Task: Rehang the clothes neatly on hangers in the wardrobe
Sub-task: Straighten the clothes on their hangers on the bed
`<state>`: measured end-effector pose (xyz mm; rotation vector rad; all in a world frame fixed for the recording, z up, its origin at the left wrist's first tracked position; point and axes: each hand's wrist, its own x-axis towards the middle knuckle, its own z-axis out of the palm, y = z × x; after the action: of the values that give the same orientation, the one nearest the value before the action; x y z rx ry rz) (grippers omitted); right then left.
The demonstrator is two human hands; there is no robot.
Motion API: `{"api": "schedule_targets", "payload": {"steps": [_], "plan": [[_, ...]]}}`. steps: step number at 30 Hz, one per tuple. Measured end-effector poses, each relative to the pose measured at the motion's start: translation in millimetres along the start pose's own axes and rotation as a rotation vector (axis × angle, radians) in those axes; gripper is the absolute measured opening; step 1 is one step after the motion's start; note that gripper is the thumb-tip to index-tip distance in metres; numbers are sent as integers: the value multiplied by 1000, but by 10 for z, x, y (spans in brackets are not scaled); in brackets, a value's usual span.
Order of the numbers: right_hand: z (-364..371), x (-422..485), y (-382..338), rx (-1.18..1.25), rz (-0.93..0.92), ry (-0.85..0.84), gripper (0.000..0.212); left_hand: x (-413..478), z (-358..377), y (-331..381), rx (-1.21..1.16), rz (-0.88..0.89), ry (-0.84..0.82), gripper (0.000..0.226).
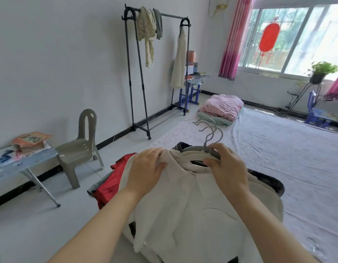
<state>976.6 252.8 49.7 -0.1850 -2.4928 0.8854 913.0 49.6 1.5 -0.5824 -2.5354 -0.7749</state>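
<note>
One cream garment, held at both sides: my left hand pinches its shoulder, my right hand grips grey hangers at its collar.

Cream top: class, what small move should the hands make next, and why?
Probably ease the top over the hanger: the left hand pinches its shoulder cloth beside the hanger, which the right hand grips at the neckline.
</note>
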Motion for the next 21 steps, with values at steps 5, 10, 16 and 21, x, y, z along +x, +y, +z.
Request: {"api": "schedule_targets", "payload": {"steps": [5,10,16,21], "plan": [[202,58,-168,-62,93,52,28,249,45,-318,-87,46,-108,32],[392,-97,-494,-113,174,143,28,330,-17,-638,-184,120,-127,30],[640,-575,-1132,-194,225,280,31,139,-405,-1115,-253,241,-146,35],[707,-840,-1567,-210,274,289,32,-9,-777,-1340,-308,319,-150,41]]}}
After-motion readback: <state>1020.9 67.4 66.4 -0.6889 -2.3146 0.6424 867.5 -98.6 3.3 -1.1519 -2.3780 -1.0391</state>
